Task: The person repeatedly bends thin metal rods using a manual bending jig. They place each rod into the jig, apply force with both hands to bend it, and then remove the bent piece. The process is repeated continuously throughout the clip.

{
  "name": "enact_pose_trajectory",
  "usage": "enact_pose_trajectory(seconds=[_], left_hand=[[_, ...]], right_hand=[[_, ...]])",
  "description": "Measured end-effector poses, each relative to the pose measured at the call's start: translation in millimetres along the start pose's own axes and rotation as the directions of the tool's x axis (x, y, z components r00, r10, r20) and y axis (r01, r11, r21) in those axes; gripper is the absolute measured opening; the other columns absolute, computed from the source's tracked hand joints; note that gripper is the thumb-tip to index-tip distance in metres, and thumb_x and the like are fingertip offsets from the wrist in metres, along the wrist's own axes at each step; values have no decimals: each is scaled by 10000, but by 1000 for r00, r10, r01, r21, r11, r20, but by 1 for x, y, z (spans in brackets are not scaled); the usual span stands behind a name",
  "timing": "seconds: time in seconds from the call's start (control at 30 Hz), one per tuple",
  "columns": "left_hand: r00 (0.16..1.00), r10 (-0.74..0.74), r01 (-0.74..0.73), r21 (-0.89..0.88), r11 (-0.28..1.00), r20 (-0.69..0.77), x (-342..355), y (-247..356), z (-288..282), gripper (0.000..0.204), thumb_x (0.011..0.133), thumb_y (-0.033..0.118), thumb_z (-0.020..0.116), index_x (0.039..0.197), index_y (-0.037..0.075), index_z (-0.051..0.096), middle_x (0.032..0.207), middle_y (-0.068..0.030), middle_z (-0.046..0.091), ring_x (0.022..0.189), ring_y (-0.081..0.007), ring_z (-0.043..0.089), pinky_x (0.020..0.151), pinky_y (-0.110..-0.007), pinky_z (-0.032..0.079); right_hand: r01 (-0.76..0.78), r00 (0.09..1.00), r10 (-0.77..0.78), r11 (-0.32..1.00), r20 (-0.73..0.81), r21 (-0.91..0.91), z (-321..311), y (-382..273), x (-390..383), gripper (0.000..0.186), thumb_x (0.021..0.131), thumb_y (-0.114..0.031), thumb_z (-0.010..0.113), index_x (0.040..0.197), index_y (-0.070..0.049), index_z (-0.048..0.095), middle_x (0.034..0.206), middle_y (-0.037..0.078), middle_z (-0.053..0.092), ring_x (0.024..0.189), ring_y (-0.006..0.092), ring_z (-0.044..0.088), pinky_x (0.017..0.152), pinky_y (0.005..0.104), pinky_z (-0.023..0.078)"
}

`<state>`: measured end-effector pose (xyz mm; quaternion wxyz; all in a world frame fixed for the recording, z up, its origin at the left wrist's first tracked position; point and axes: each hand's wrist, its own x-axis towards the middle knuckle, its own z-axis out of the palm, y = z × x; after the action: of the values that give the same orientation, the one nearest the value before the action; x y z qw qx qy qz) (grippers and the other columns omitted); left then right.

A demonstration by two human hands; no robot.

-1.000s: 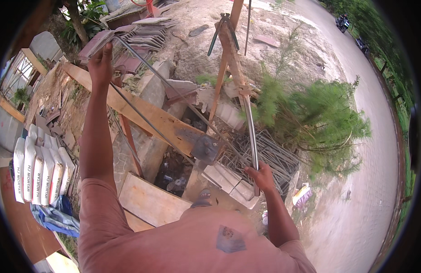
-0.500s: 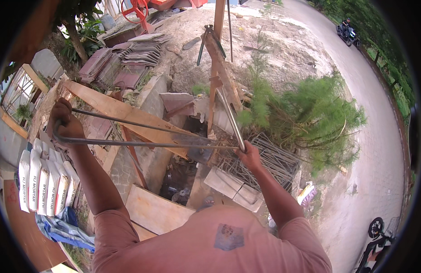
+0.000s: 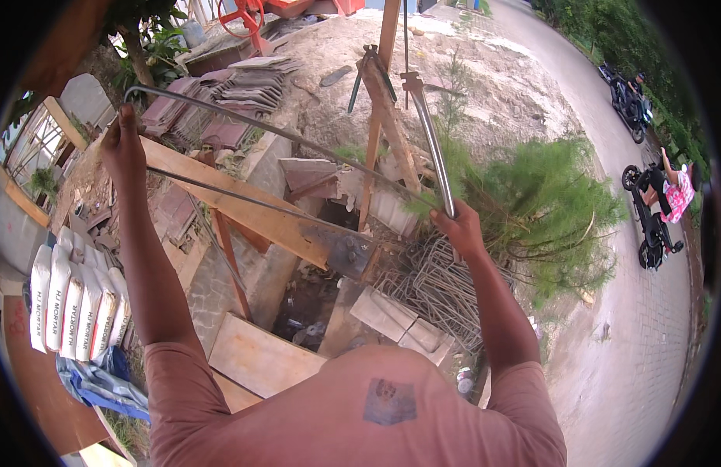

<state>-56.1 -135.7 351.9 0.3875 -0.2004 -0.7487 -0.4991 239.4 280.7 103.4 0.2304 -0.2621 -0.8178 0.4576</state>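
Note:
My left hand (image 3: 124, 146) is raised at the left, closed round the short bent end of a dark steel reinforcing bar (image 3: 259, 124). The bar forms a long narrow U; its two legs slant down rightward over a wooden plank (image 3: 220, 193). One leg reaches my right hand (image 3: 460, 229), the other a dark metal plate (image 3: 346, 251) on the plank's end. In my right hand is the lower end of a silver pipe handle (image 3: 434, 148), pointing up and away, with a notched metal head (image 3: 411, 82). Whether those fingers also pinch the bar cannot be seen.
A pile of bent steel stirrups (image 3: 434, 284) lies below my right hand, beside cut green branches (image 3: 539, 206). Wooden posts (image 3: 374, 163) with bolt cutters (image 3: 370, 53) stand ahead. Mortar bags (image 3: 72, 300) are stacked left. A pit (image 3: 302, 300) opens below. Motorbikes (image 3: 648, 222) pass on the right.
The bar's bent end has risen with my left hand, tilting one leg up. My right hand has moved right and up with the pipe handle. Another motorbike has appeared on the road.

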Motion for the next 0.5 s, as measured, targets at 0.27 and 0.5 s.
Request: enact_pose_trajectory(seconds=[0.27, 0.5], left_hand=[[870, -336, 85, 562, 823, 360, -43, -194, 37, 486, 863, 481, 604, 950, 6, 655, 808, -191, 666, 798, -342, 652, 738, -427, 476], [827, -317, 77, 466, 881, 464, -152, -261, 46, 377, 888, 379, 616, 860, 4, 633, 730, -156, 645, 677, -293, 623, 649, -390, 483]], right_hand=[[-92, 989, 99, 994, 111, -63, -8, -4, -56, 362, 777, -268, 769, 991, -9, 636, 746, 67, 602, 694, 150, 539, 651, 327, 439], [-265, 947, 287, 952, 148, -152, 17, 22, -98, 375, 794, -271, 740, 984, 28, 617, 756, 107, 600, 704, 187, 537, 668, 346, 437]])
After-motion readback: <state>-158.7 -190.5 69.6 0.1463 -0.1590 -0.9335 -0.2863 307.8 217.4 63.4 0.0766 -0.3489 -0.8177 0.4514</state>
